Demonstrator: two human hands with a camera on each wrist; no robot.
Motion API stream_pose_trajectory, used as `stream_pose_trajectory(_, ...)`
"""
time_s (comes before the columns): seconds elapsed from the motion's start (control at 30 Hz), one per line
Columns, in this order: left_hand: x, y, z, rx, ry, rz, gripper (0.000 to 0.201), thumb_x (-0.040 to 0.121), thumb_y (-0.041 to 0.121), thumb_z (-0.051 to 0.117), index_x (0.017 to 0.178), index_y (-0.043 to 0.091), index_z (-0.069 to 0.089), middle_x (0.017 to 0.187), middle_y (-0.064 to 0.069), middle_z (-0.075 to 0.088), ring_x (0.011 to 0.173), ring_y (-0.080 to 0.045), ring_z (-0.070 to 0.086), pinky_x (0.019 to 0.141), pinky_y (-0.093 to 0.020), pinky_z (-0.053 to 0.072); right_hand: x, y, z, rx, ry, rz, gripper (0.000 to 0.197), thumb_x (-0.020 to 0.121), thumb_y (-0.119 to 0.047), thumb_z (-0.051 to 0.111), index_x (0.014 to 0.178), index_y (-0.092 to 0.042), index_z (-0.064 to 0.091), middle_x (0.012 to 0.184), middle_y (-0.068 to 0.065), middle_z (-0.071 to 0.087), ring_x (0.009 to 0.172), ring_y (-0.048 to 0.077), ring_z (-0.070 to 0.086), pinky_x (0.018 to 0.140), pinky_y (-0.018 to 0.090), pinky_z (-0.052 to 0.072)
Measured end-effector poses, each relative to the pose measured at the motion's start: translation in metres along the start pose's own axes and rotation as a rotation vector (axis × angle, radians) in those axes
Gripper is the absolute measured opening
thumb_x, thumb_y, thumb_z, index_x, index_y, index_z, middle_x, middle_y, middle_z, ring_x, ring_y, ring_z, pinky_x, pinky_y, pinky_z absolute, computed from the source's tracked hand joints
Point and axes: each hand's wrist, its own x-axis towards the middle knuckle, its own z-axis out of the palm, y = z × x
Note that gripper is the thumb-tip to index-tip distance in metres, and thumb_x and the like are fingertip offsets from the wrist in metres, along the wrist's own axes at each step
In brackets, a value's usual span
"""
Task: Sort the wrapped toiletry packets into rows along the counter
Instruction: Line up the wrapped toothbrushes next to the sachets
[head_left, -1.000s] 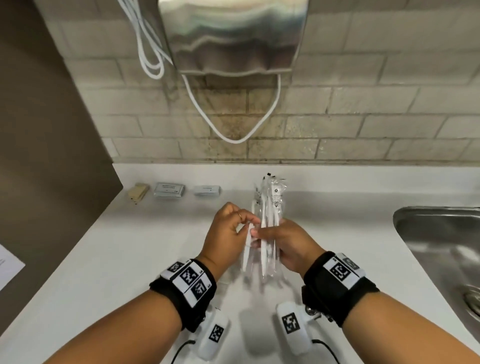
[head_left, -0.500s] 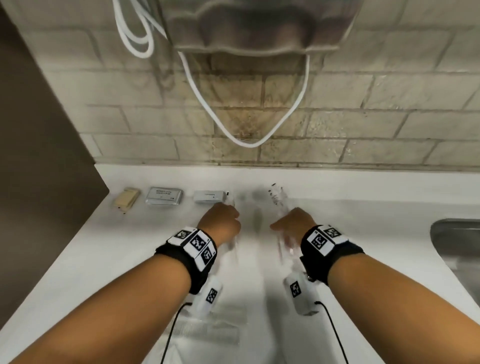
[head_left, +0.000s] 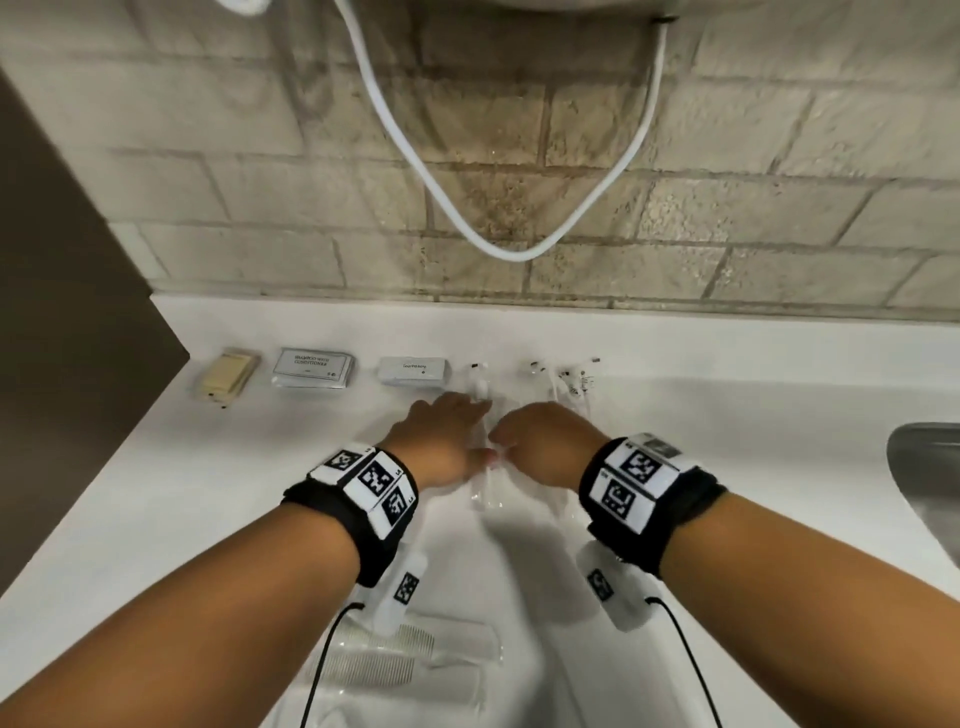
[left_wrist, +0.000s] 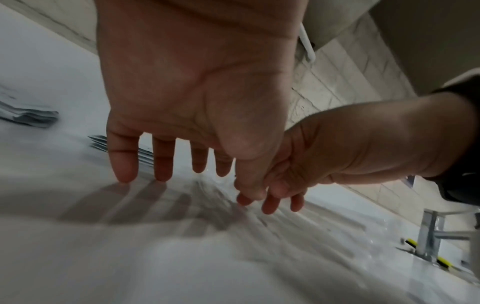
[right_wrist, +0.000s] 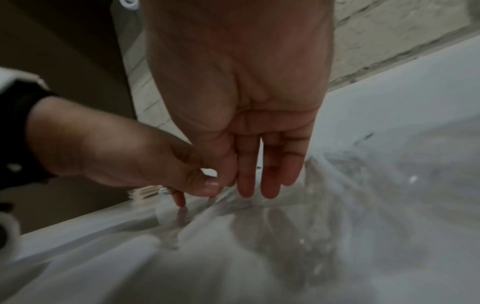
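Head view has both hands down on the clear toothbrush packets (head_left: 485, 467), just right of the toothpaste box (head_left: 413, 371). Left hand (head_left: 441, 441) fingers are straight and spread, right hand (head_left: 545, 441) fingers straight and together, nothing pinched. Packets run lengthwise away from the wall, right under the fingertips, so I'd guess either hand can slide one sideways.

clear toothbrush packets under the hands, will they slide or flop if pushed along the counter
Probably slide easily: the toothbrush packets are glossy clear film on a smooth white counter. Likely light, since the left hand and right hand lie on them with straight fingers. The film looks crinkly and floppy, though the brush inside should keep each one fairly straight.
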Motion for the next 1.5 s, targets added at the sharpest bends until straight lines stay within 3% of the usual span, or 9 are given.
stream_pose_trajectory(0.17,-0.002,0.009,0.003,0.156,-0.121,0.001,0.079,0.09,0.058,0.047,0.152,0.037,0.003,0.161,0.014,-0.008,0.148,-0.03,0.006,0.113,-0.058,0.019,-0.003,0.008,0.006,0.111,0.365,0.272,0.03,0.09,-0.021,0.052,0.119,-0.016,0.054,0.119,0.008,0.054,0.109,0.029,0.056,0.087,0.035,0.048)
stream_pose_trajectory(0.33,-0.005,0.007,0.007,0.159,-0.228,-0.009,0.078,0.095,0.055,0.037,0.151,0.033,-0.012,0.159,0.013,-0.019,0.148,-0.026,-0.014,0.11,-0.067,0.005,-0.013,0.054,0.001,0.094,0.036,0.508,0.032,0.084,-0.035,0.065,0.103,-0.013,0.055,0.112,0.008,0.063,0.106,0.027,0.059,0.075,0.031,0.044)
stream_pose_trajectory(0.47,-0.004,0.007,0.006,0.137,-0.226,0.001,0.078,0.095,0.055,0.034,0.151,0.03,-0.015,0.159,0.013,-0.018,0.148,-0.026,-0.013,0.111,-0.066,0.007,-0.016,0.077,-0.009,0.072,0.113,0.552,0.026,0.089,-0.032,0.056,0.101,-0.01,0.061,0.111,0.01,0.065,0.105,0.03,0.061,0.077,0.031,0.044)
stream_pose_trajectory(0.7,-0.002,0.011,0.004,0.066,-0.028,-0.004,0.08,0.091,0.051,0.049,0.153,0.025,0.005,0.155,-0.007,0.025,0.14,-0.033,0.027,0.11,-0.048,0.032,0.0,0.032,0.004,0.15,0.033,0.398,0.029,0.088,-0.039,0.056,0.076,-0.013,0.052,0.091,0.005,0.066,0.089,0.026,0.061,0.07,0.028,0.042)
stream_pose_trajectory(0.83,-0.003,0.023,0.004,-0.024,0.04,-0.049,0.079,0.084,0.046,0.064,0.149,0.029,0.023,0.134,-0.011,0.043,0.119,-0.031,0.051,0.097,-0.037,0.044,0.011,0.018,0.013,0.295,0.016,0.46,0.044,0.08,-0.034,0.07,0.11,-0.007,0.053,0.102,0.008,0.066,0.093,0.025,0.064,0.067,0.029,0.044)
stream_pose_trajectory(1.0,-0.004,0.02,0.004,-0.091,0.001,-0.127,0.065,0.09,0.046,0.055,0.147,0.033,0.028,0.134,-0.011,0.039,0.119,-0.031,0.052,0.1,-0.035,0.043,0.015,0.017,0.01,0.603,0.058,0.502,0.028,0.091,-0.028,0.058,0.107,-0.005,0.058,0.081,0.012,0.068,0.057,0.02,0.061,0.05,0.024,0.047)
stream_pose_trajectory(1.1,-0.005,0.016,0.003,-0.089,0.0,-0.118,0.063,0.092,0.046,0.051,0.149,0.036,0.024,0.136,-0.011,0.037,0.119,-0.032,0.052,0.099,-0.035,0.042,0.012,0.027,0.011,0.611,0.105,0.454,0.043,0.091,-0.013,0.051,0.133,-0.017,0.048,0.121,0.014,0.062,0.097,0.027,0.064,0.075,0.03,0.053)
stream_pose_trajectory(1.23,-0.008,0.012,0.004,0.051,-0.001,-0.005,0.068,0.092,0.042,0.052,0.151,0.034,0.018,0.154,-0.002,0.022,0.128,-0.033,0.039,0.106,-0.041,0.038,0.007,0.029,0.02,0.195,0.034,0.307,0.061,0.088,-0.034,0.061,0.144,-0.035,0.037,0.154,-0.007,0.033,0.138,0.025,0.035,0.113,0.042,0.032)
stream_pose_trajectory(1.5,0.001,0.003,0.003,0.185,-0.072,-0.032,0.072,0.094,0.046,0.046,0.153,0.027,0.011,0.162,0.011,0.003,0.138,-0.038,0.025,0.109,-0.045,0.032,0.026,0.01,0.017,0.098,-0.086,0.235,0.062,0.095,-0.032,0.049,0.15,-0.034,0.021,0.161,-0.017,0.005,0.148,0.028,0.014,0.114,0.055,0.024)
